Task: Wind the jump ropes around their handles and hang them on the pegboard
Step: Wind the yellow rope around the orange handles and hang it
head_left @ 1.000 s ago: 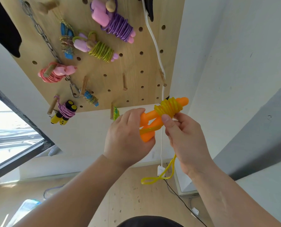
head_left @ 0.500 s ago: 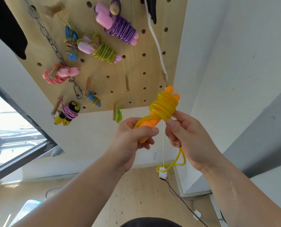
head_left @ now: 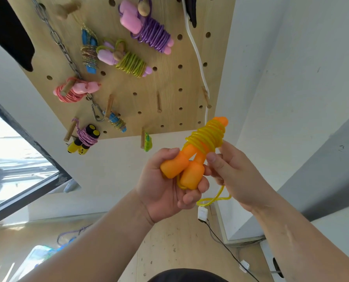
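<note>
While left hand (head_left: 161,192) grips smooth bulbous orange handles (head_left: 191,176), right hand (head_left: 236,176) pinches glossy coiled yellow rope (head_left: 208,137).

The orange handles (head_left: 181,169) carry a glossy, see-through yellow rope (head_left: 208,137). At 12 o'clock the pegboard (head_left: 169,84) is pale wood dotted with dark holes. There a purple rope (head_left: 154,35) wraps pink handles (head_left: 129,22); at 10 o'clock hangs a coral rope (head_left: 67,95).

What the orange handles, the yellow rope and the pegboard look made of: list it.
Orange handles: likely moulded plastic, smooth, matte, slightly translucent.
Yellow rope: probably clear vinyl tubing, with glossy highlights.
Pegboard: looks like light wood or plywood, with faint grain.
</note>
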A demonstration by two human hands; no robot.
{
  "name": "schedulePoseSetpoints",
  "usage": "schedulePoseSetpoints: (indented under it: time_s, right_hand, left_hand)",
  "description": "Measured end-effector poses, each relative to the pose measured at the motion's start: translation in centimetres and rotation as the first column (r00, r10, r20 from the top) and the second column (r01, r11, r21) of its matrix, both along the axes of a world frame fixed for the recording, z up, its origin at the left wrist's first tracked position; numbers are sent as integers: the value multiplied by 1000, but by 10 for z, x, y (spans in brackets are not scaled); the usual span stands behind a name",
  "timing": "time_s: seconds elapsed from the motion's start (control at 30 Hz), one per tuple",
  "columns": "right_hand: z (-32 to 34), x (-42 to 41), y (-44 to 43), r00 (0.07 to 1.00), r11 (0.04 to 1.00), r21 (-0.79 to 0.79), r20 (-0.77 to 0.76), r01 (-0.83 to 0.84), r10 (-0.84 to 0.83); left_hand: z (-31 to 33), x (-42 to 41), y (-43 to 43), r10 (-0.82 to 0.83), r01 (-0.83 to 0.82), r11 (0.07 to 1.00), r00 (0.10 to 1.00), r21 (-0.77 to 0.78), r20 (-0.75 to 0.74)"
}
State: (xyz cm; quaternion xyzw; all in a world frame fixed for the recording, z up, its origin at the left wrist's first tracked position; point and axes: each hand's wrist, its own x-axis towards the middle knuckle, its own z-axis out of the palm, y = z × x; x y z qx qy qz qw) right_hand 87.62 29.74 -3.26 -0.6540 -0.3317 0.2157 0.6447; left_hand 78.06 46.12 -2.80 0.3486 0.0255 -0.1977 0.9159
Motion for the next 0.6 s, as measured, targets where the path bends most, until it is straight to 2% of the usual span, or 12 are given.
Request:
schedulePoseSetpoints:
  time_s: [0.13,0.2,0.23,0.27,0.3,0.33,0.37,0.4,0.43,0.47,0.5,0.6]
  right_hand:
    - [2,-1,2,995,996,-1,42,91,-91]
    - [0,-3,4,984,984,22,22,178,-178]
    - [-3,-2,5,974,975,11,34,224,-224]
    - [-5,-1,5,961,962,-12,62,272,-271]
    - [-6,0,5,945,948,-36,92,317,-313]
    - [-8,0,5,931,933,-64,123,354,-345]
    - [-9,1,5,914,915,-95,156,392,-375]
    - [-10,0,6,898,898,-118,183,423,-399]
    - [-10,-1,7,887,885,-131,198,446,-417]
    - [-9,-3,9,880,878,-138,203,459,-428]
    - [-8,-5,11,875,871,-143,203,470,-439]
    - [-6,-7,13,889,887,-111,160,449,-430]
  left_hand:
    - [-1,6,4,-52,52,999,999,6,7]
    - [7,10,2,5,6,988,997,155,-72]
    - [10,12,-1,131,-94,950,985,296,-108]
    - [10,14,-4,303,-230,849,949,475,-82]
    - [10,14,-7,447,-352,674,894,649,21]
    - [10,13,-11,508,-434,449,843,781,176]
    - [10,10,-14,459,-471,215,822,855,338]
    - [8,8,-16,338,-478,-1,827,878,450]
    - [5,8,-18,214,-471,-174,839,865,500]
    - [2,8,-20,133,-472,-285,843,834,522]
    - [0,8,-21,100,-480,-344,836,807,540]
    - [-1,8,-19,129,-518,-354,798,779,589]
